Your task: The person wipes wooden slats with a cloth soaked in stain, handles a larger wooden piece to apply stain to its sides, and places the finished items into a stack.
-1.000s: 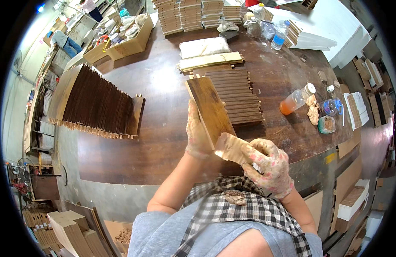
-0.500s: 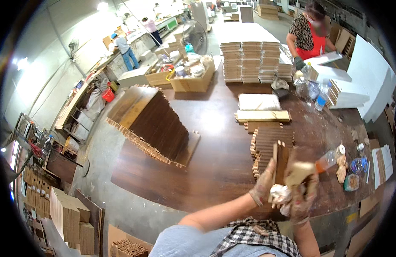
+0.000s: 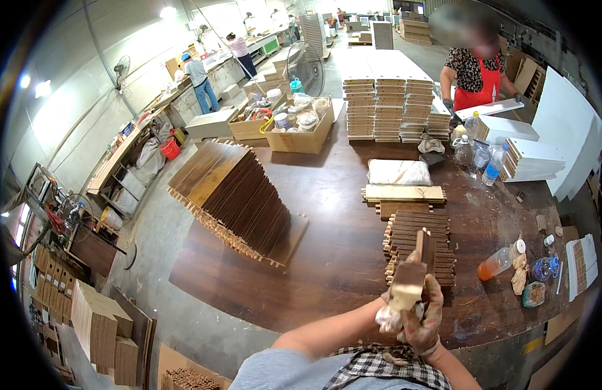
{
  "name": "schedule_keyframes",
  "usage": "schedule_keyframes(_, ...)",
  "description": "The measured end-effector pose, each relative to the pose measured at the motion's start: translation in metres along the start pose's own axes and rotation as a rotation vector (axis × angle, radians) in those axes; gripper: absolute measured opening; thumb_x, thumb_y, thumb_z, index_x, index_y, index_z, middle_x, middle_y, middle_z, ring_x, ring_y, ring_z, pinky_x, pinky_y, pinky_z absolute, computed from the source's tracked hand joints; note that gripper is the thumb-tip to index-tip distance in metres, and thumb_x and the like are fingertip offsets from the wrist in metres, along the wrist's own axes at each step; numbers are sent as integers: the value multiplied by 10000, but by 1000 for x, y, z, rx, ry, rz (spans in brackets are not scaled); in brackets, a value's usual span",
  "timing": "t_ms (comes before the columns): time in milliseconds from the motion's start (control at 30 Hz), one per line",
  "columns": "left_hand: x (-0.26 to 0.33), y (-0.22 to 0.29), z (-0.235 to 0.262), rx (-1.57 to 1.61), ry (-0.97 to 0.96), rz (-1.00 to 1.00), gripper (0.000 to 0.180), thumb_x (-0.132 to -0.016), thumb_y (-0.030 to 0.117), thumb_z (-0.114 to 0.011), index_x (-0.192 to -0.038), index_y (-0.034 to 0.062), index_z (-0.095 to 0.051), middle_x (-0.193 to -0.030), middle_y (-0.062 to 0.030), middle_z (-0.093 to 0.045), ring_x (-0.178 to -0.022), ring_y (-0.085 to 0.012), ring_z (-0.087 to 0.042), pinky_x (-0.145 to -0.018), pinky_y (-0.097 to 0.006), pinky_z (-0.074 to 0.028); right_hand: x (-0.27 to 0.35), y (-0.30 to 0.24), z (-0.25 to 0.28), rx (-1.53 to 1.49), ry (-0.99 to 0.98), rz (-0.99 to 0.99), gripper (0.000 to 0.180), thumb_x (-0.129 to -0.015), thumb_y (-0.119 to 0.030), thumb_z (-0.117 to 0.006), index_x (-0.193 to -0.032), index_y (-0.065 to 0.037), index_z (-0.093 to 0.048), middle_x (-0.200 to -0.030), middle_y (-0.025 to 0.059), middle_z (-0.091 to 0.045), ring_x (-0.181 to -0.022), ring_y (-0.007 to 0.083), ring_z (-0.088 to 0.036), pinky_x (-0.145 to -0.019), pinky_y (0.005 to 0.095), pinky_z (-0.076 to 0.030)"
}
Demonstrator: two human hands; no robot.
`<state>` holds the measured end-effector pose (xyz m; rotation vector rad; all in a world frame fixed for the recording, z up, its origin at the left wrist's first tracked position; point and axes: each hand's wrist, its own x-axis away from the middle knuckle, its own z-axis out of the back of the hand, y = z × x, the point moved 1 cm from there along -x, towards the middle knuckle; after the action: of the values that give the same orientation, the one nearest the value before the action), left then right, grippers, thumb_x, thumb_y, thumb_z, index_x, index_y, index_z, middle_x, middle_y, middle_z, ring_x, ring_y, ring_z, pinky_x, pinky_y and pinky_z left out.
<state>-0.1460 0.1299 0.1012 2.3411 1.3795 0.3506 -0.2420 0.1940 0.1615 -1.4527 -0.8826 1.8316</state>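
Both my hands, in stained work gloves, are close together over the near right part of the dark table. A narrow dark brown wooden slat (image 3: pixel 428 250) stands up from my left hand (image 3: pixel 383 300), whose fingers are mostly hidden. My right hand (image 3: pixel 426 324) grips a block (image 3: pixel 407 291) with a brown side and a pale tan face, held across the slat's lower part. A crumpled white rag (image 3: pixel 388 320) shows below the block, beside the hands. Just beyond lies a row of similar dark slats (image 3: pixel 411 227) with pale pegs at their ends.
A tall stack of dark slats (image 3: pixel 239 201) stands at left on the brown table (image 3: pixel 327 260). A bottle of orange liquid (image 3: pixel 496 262) lies at right. Boxes of supplies (image 3: pixel 301 133) and piled white panels (image 3: pixel 392 97) are behind. A co-worker in a red apron (image 3: pixel 478 88) handles a white panel.
My right hand and the block have moved left and down, now in front of my left hand and the slat. The co-worker's white panel has shifted slightly.
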Motion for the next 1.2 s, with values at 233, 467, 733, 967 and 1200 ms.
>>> schedule_keyframes(233,1,13,-13,93,-13,79,551,-1076,540,-399,-1390,100,-502,-1170,-70,-646,-990,-181,-686,-842,-321,-603,-29,-7,42,-229,245,-298,747,-993,-239,-644,-1584,-47,-228,-1380,158,-497,-1304,275,-493,-1098,425,-443)
schedule_keyframes(467,23,7,-68,-25,83,222,573,-1087,407,-466,-1550,90,-351,-1490,-63,-471,-1317,-206,-500,-1093,-352,-449,-73,69,64,198,360,-93,688,-984,-282,-658,-1521,12,-343,-1359,171,-497,-1228,292,-520,-1038,415,-436)
schedule_keyframes(733,35,30,-21,-240,115,-116,688,-1053,383,-536,-1620,122,-247,-1592,-63,-389,-1383,-211,-463,-1143,-370,-424,-78,62,121,13,504,51,560,-1012,-228,-635,-1481,-2,-427,-1331,80,-562,-1168,183,-563,-999,330,-469)
schedule_keyframes(967,38,33,20,67,196,-9,841,-999,737,-296,-1454,48,-453,-1102,-119,-670,-817,-202,-683,-715,-322,-625,-4,37,115,-78,212,-359,549,-864,-101,-754,-1373,12,-579,-1287,97,-632,-1194,200,-585,-1042,354,-470)
schedule_keyframes(1200,43,37,5,374,99,-27,901,-969,702,-465,-1497,-25,-392,-1327,-224,-587,-1028,-310,-678,-870,-380,-619,-9,-5,107,306,-235,-161,513,-757,-129,-815,-1244,-29,-689,-1149,146,-665,-1028,287,-690,-878,367,-566)
